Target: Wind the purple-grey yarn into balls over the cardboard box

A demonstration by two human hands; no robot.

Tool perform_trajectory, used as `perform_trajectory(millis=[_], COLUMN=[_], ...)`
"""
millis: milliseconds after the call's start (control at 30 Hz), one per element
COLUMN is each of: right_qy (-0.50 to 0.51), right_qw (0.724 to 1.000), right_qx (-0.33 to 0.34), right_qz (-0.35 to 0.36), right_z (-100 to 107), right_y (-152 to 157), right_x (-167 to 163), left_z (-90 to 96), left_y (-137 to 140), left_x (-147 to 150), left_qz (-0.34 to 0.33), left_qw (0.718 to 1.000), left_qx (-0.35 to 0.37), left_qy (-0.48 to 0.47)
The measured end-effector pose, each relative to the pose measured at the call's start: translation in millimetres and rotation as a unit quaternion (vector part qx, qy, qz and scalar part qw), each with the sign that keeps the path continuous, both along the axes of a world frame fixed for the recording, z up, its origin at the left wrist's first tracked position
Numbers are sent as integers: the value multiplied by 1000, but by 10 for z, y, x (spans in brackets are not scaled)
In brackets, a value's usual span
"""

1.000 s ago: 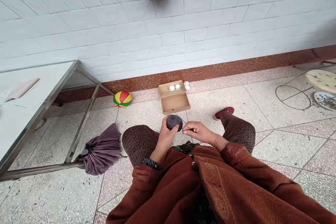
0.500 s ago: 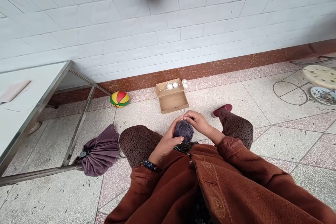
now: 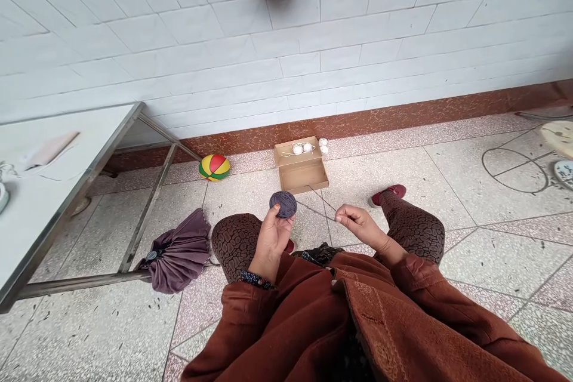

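My left hand (image 3: 272, 237) is wrapped round a dark purple-grey ball of yarn (image 3: 283, 205), thumb on its near side. Off to the right, the fingertips of my right hand (image 3: 360, 225) pinch a strand of yarn (image 3: 311, 209) that stretches across from the ball. A second thin dark line, either a loose yarn end or a slim stick, slants up and left from the same fingers; I cannot tell which. Beyond my hands an open cardboard box (image 3: 304, 178) lies on the floor, with small white balls (image 3: 303, 148) on its lid and others beside it.
A metal-framed table (image 3: 102, 158) stands at the left, with a folded purple umbrella (image 3: 181, 253) by its leg. A colourful ball (image 3: 215, 167) rests near the tiled wall (image 3: 224, 59). On the right are a wire ring (image 3: 514, 170) and a round stool seat (image 3: 559, 136).
My hands have moved apart: the left has gone left and forward with the yarn ball, the right has drawn away to the right. A strand now spans between them. The view has shifted slightly.
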State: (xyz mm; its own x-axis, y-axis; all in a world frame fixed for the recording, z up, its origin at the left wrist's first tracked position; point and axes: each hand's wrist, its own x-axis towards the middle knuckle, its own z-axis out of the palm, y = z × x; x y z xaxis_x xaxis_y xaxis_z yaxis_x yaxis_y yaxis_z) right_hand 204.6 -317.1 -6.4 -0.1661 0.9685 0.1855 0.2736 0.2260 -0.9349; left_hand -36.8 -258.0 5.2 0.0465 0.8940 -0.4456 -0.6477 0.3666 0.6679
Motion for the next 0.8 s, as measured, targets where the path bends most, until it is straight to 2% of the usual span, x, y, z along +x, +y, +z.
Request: perform_trajectory(millis=[167,300,400,500,600,700,800], right_qy=[-68,-148,-149,-136,-140,-147,-153], right_qw=[989,962,952,957,963,969,974], right_qx=[35,100,118,135,164,175,164], right_qz=[126,207,238,217,163,91,46], right_z=[85,295,474,625,700,674,557], right_y=[-81,-88,-71,-11,115,263,364], right_x=[-83,-203,-289,-312,-264,-191,-152], left_z=[28,14,7,21,51,90,147], left_y=[80,71,18,-75,-178,-255,-313], left_x=[-93,-12,88,174,205,183,159], left_qz=[23,17,13,-29,-114,-218,-298], left_qw=[999,999,997,991,966,934,910], left_qx=[16,-25,-38,41,128,181,203], left_qy=[31,38,64,122,194,216,204])
